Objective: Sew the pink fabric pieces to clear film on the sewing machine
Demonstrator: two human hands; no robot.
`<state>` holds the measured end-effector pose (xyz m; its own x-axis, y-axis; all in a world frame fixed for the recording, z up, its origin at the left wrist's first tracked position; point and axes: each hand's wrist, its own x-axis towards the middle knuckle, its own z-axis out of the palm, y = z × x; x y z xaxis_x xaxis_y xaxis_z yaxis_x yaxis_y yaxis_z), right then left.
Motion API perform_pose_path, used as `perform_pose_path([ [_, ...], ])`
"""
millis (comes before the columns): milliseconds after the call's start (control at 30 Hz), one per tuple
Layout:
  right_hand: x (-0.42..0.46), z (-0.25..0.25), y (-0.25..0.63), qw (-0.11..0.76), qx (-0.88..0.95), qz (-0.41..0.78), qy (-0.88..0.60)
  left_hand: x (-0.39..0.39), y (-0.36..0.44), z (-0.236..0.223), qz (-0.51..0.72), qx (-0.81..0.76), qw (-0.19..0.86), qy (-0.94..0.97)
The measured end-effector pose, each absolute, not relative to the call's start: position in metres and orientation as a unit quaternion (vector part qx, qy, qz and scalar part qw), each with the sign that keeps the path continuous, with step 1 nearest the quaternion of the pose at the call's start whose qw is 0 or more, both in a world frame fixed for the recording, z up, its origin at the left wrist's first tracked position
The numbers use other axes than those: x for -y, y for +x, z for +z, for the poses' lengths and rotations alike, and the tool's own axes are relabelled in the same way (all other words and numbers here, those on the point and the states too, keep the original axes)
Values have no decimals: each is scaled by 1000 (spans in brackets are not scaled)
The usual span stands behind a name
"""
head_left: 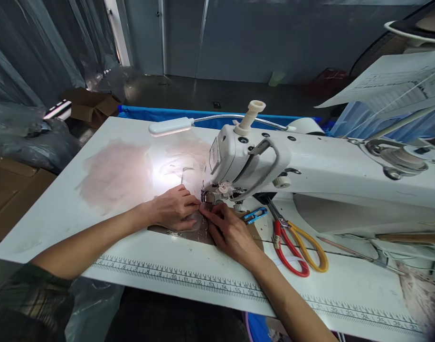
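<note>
In the head view, my left hand (176, 209) and right hand (231, 230) are close together, fingertips nearly meeting at the needle end of the white sewing machine (253, 156). Sheer pink fabric (114, 175) spreads beyond and to the left of my left hand; I can't tell whether either hand pinches it or only presses it. Just right of my right hand lie blue snips (255, 215), then scissors (292, 247) with red and yellow handles. A lit lamp (171, 127) hangs beyond my left hand.
</note>
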<state>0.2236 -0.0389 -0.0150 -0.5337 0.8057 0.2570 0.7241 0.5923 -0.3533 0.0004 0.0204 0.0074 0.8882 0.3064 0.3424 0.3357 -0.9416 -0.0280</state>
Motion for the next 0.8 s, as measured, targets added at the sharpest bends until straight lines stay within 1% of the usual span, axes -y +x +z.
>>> perform_pose_path([
  [100,38,-16,223,193,867,97,-449,-19,3,8,-152,191,67,-967],
  [167,37,-15,223,204,861,111,-452,-18,6,8,-137,208,77,-965],
  [400,32,-4,231,292,781,203,-513,-19,12,3,-135,256,74,-954],
  [533,30,-3,233,321,761,208,-524,-19,9,22,-125,270,50,-954],
  [600,30,-3,233,322,756,211,-530,-15,4,35,-136,264,27,-955],
  [667,29,-2,233,316,754,220,-532,-10,-2,44,-148,226,-21,-962],
  [733,28,0,234,294,756,240,-533,-4,-4,42,-142,168,-66,-973],
  [800,25,4,235,264,761,257,-534,-1,-4,33,-135,139,-67,-979],
])
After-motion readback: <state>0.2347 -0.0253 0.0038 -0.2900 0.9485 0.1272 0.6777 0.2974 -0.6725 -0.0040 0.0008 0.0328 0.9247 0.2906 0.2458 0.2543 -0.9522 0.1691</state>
